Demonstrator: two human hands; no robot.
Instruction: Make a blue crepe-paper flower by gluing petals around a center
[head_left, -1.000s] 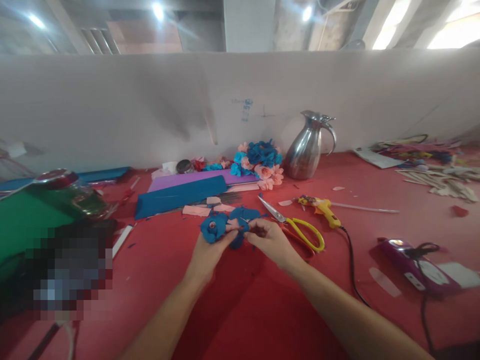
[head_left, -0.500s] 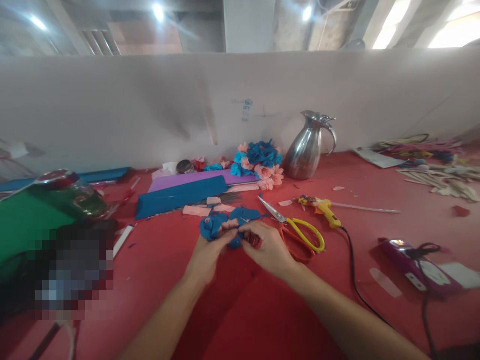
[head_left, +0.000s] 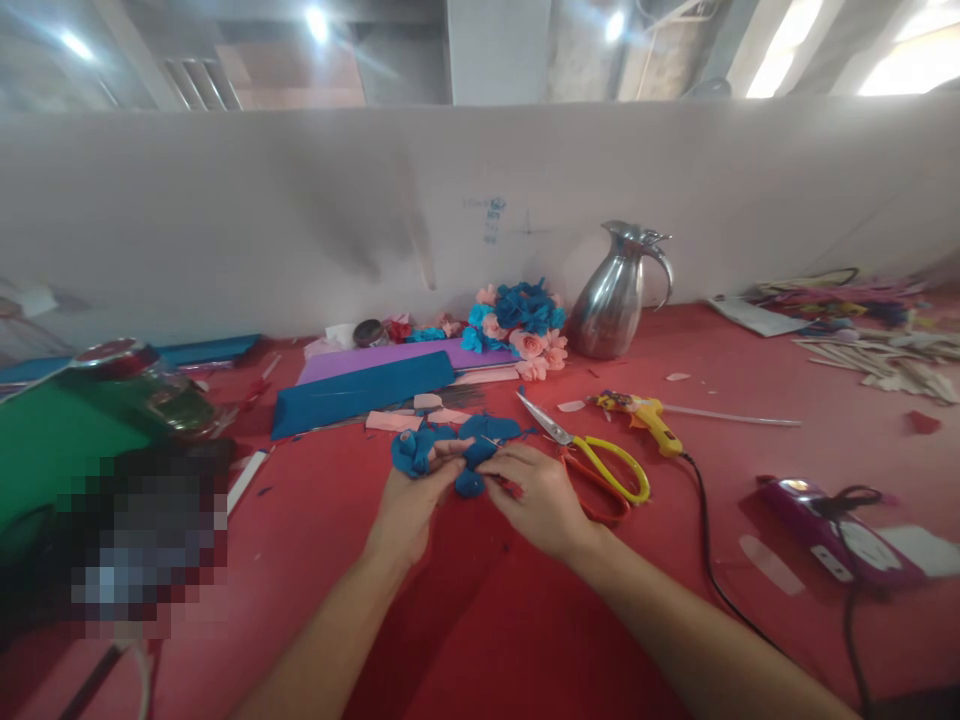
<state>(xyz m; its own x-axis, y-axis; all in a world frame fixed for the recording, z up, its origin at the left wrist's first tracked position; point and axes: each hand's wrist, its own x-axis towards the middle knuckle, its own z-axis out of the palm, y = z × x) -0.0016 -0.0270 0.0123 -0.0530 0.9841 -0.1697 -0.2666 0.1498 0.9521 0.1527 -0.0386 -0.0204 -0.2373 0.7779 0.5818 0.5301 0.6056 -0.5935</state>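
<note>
A blue crepe-paper flower point(head_left: 411, 453) rests in my left hand point(head_left: 405, 515), tucked by the fingers. The left thumb and fingertips also reach to a small blue paper petal point(head_left: 480, 452). My right hand point(head_left: 546, 500) pinches that petal from the right, and a thin pale sliver shows at its edge. Just below the fingertips is a rounded blue paper piece point(head_left: 470, 485); whether it is held or lies on the table I cannot tell. Behind the hands lie more blue petals point(head_left: 501, 428) and pink paper strips point(head_left: 394, 422).
Scissors point(head_left: 592, 465) with yellow and orange handles lie beside my right hand. Further right are a yellow glue gun point(head_left: 652, 420) and a purple power strip point(head_left: 847, 540). A metal jug point(head_left: 611, 295) and a paper-flower bunch point(head_left: 525, 320) stand behind, near folded blue paper point(head_left: 360, 393).
The flower in my left hand has shifted slightly left. My fingertips have parted a little, and the small blue petal between them now shows flatter and more fully.
</note>
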